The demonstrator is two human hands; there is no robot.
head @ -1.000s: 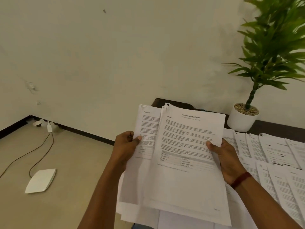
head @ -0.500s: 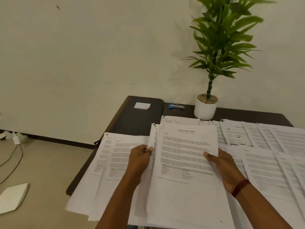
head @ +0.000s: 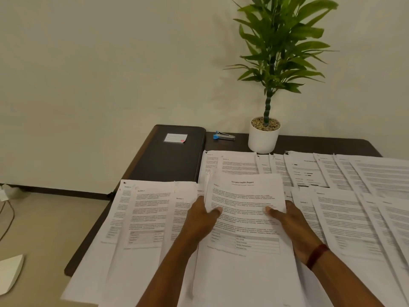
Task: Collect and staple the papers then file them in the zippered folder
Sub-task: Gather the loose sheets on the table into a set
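Over the table (head: 321, 144), paper stack (head: 245, 220) now lower.

Matt white paper sheets (head: 354, 218) on a dark wood-look table (head: 309, 142); matt black leather-like folder (head: 170, 160); smooth white pot (head: 262, 140); blue plastic and shiny metal stapler (head: 224, 136).

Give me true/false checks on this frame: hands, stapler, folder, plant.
1. The left hand and right hand both hold the report stack. True.
2. The stapler is in the right hand. False: it lies on the table between the zippered folder and the plant pot.
3. The zippered folder lies open. False: it is closed, with a note on top.
4. The plant pot stands right of the stapler. True.
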